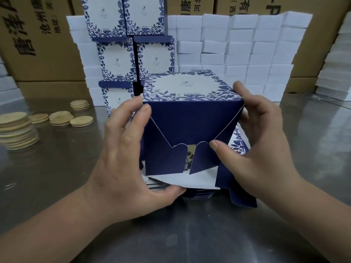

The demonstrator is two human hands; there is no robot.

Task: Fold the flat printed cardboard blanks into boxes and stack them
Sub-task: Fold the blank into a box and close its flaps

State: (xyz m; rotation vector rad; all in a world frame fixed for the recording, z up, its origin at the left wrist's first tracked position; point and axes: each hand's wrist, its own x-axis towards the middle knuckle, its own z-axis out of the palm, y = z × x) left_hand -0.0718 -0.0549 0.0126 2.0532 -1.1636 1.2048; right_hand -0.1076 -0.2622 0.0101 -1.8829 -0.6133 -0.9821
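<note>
- Box (pixel 191 126): centre, half-formed, above flat blanks (pixel 197 195) at 6 o'clock.
- Left hand (pixel 129 149): curled round left wall, gripping.
- Right hand (pixel 252 149): gripping right wall, thumb on flap (pixel 203 160).
- Step: closing base; next, likely locking it shut, then stacking by finished boxes (pixel 115 59) at 11 o'clock.

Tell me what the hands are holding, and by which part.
Both hands hold the half-folded box: the left hand grips its left edge, the right hand its right edge, thumb on a bottom flap.
</note>
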